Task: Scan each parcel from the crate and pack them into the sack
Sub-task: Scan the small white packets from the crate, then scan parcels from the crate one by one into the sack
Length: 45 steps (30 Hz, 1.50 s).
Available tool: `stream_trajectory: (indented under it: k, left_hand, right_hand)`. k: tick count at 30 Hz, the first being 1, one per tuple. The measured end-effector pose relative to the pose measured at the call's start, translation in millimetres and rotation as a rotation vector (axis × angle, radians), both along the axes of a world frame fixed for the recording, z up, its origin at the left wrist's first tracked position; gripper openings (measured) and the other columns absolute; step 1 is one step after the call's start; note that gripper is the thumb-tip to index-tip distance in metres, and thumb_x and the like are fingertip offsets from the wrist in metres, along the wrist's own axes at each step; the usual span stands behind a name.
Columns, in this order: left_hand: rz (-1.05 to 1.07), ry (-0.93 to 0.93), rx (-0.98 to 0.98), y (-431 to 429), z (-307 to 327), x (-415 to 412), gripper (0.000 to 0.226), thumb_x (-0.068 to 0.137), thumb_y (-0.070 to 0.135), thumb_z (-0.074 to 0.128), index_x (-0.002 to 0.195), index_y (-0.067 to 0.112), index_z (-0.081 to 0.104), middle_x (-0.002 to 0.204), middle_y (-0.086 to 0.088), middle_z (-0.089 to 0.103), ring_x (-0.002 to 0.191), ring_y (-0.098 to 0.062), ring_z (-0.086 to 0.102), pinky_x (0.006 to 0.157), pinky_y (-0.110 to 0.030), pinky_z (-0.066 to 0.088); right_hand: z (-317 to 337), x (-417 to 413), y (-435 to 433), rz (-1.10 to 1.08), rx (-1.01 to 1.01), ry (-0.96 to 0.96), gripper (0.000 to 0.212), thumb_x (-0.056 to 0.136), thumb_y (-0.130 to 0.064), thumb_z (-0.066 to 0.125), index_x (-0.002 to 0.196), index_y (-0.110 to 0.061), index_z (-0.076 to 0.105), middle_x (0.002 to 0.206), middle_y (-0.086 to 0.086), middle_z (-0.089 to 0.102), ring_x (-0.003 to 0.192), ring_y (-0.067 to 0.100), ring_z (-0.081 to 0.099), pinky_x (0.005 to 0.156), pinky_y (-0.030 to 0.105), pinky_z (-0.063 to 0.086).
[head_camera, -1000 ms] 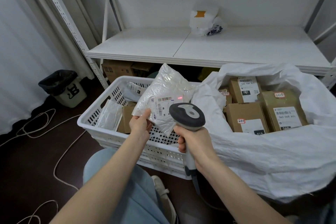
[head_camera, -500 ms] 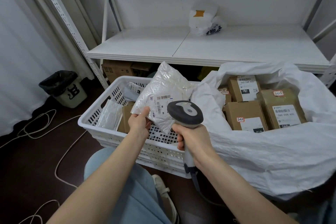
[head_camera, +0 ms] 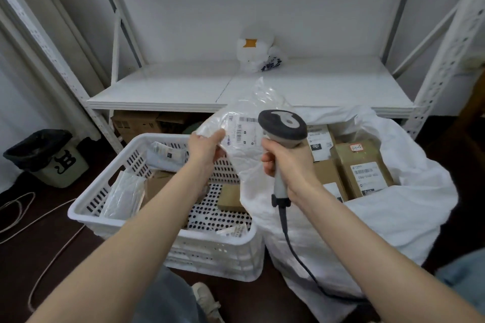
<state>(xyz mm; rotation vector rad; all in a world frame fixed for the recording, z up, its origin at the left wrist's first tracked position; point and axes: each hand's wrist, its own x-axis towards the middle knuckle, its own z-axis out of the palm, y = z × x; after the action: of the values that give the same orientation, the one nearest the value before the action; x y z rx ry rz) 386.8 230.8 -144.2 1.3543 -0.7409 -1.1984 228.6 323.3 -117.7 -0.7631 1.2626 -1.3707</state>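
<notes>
Holding both arms stretched forward, we have two hands in view, and each one has one thing. Nearest to us stands one white crate. Inside it we count at least four parcels: one clear packet leaning at the left wall, two brown boxes on the bottom, and one pale folded packet at the far wall. Above the far right corner of the crate our left hand pinches the edge of one plastic parcel between thumb and fingers, with the barcode label turned to us. Just beside it our right hand is wrapped fully around the handle of one scanner. The scanner's head is upright and near the label, and its cable hangs down. Right of the crate, touching it, one white sack lies open with at least three brown labelled boxes inside. Farther back, one white bag sits at the back edge of the shelf, and one bin stands on the floor at the left.
</notes>
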Motion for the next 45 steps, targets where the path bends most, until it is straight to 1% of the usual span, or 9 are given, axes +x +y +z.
stream_trajectory:
  k: [7, 9, 12, 15, 18, 28, 34, 40, 45]
  left_hand:
    - [-0.334, -0.060, 0.304, -4.2, -46.5, -121.7, 0.058, 0.091, -0.005, 0.050, 0.144, 0.014, 0.035, 0.109, -0.020, 0.057, 0.067, -0.023, 0.061, 0.041, -0.028, 0.054]
    - [-0.487, -0.343, 0.316, -10.6, -51.7, -134.2, 0.055, 0.094, 0.015, 0.055, 0.145, 0.013, 0.035, 0.119, -0.020, 0.055, 0.082, -0.027, 0.063, 0.056, -0.033, 0.058]
    - [-0.640, -1.318, 0.019, -24.4, -47.3, -132.1, 0.065, 0.087, 0.055, 0.056, 0.143, 0.024, 0.042, 0.146, -0.012, 0.031, 0.131, -0.030, 0.037, 0.100, -0.043, 0.044]
    - [-0.928, -1.420, -0.351, -31.2, -47.4, -142.6, 0.074, 0.075, 0.066, 0.063, 0.140, 0.034, 0.046, 0.141, -0.005, 0.040, 0.132, -0.026, 0.037, 0.105, -0.044, 0.039]
    - [-1.216, -1.676, -0.403, -39.2, -82.6, -163.3, 0.070, 0.073, 0.064, 0.062, 0.136, 0.045, 0.042, 0.146, 0.001, 0.038, 0.131, -0.026, 0.037, 0.100, -0.045, 0.041]
    - [-1.114, -1.658, -0.108, -105.0, -114.9, -188.5, 0.061, 0.095, 0.049, 0.043, 0.150, 0.038, 0.020, 0.154, -0.006, 0.024, 0.137, -0.034, 0.027, 0.111, -0.049, 0.027]
    - [-1.218, -1.267, -0.055, -88.1, -89.9, -164.3, 0.055, 0.099, 0.025, 0.043, 0.151, 0.030, 0.028, 0.160, -0.009, 0.009, 0.146, -0.027, 0.018, 0.118, -0.039, 0.019]
    - [-0.765, -1.094, -0.325, -61.8, -38.5, -97.2, 0.037, 0.095, 0.008, 0.050, 0.129, 0.019, 0.059, 0.135, -0.001, 0.054, 0.123, -0.016, 0.053, 0.101, -0.028, 0.040]
    - [-0.653, -1.231, -0.109, -55.6, -27.3, -1.2, 0.033, 0.096, 0.016, 0.053, 0.129, 0.013, 0.058, 0.132, -0.004, 0.058, 0.116, -0.020, 0.057, 0.091, -0.028, 0.045]
  right_hand:
    - [-1.4, -76.0, -16.1, -0.231, 0.056, -0.078, 0.019, 0.085, -0.012, 0.069, 0.069, -0.006, 0.063, 0.056, 0.005, 0.060, 0.043, 0.010, 0.052, 0.053, 0.024, 0.049]
    - [-5.9, -94.6, -19.3, -0.265, 0.077, -0.106, 0.018, 0.085, -0.013, 0.070, 0.071, -0.007, 0.063, 0.055, 0.004, 0.061, 0.041, 0.009, 0.053, 0.053, 0.023, 0.050]
    - [-10.2, -116.3, -23.8, -0.315, 0.079, -0.109, 0.017, 0.086, -0.012, 0.070, 0.071, -0.007, 0.063, 0.054, 0.005, 0.061, 0.042, 0.010, 0.054, 0.054, 0.024, 0.050]
    - [-9.6, -124.2, -28.3, -0.340, 0.086, -0.139, 0.020, 0.087, -0.008, 0.068, 0.070, -0.007, 0.058, 0.059, 0.010, 0.058, 0.043, 0.013, 0.052, 0.053, 0.026, 0.047]
    - [-12.7, -124.9, -32.7, -0.324, 0.110, -0.193, 0.021, 0.088, -0.006, 0.067, 0.071, -0.008, 0.055, 0.061, 0.011, 0.056, 0.045, 0.013, 0.050, 0.053, 0.026, 0.046]
    - [-31.8, -141.0, -38.7, -0.252, 0.192, -0.219, 0.020, 0.089, -0.012, 0.066, 0.069, -0.009, 0.061, 0.055, 0.004, 0.057, 0.039, 0.008, 0.049, 0.050, 0.020, 0.045]
    - [-32.9, -130.4, -32.5, -0.189, 0.231, -0.222, 0.019, 0.090, -0.015, 0.065, 0.072, -0.010, 0.061, 0.056, 0.002, 0.058, 0.039, 0.007, 0.050, 0.054, 0.022, 0.046]
    - [-25.6, -92.6, -33.3, -0.123, 0.222, -0.212, 0.014, 0.088, -0.015, 0.068, 0.078, -0.006, 0.063, 0.058, 0.004, 0.059, 0.041, 0.009, 0.050, 0.047, 0.023, 0.045]
    - [-23.4, -21.4, -45.3, 0.052, 0.205, -0.168, 0.009, 0.088, -0.012, 0.067, 0.084, -0.005, 0.064, 0.055, 0.004, 0.059, 0.042, 0.009, 0.050, 0.049, 0.023, 0.048]
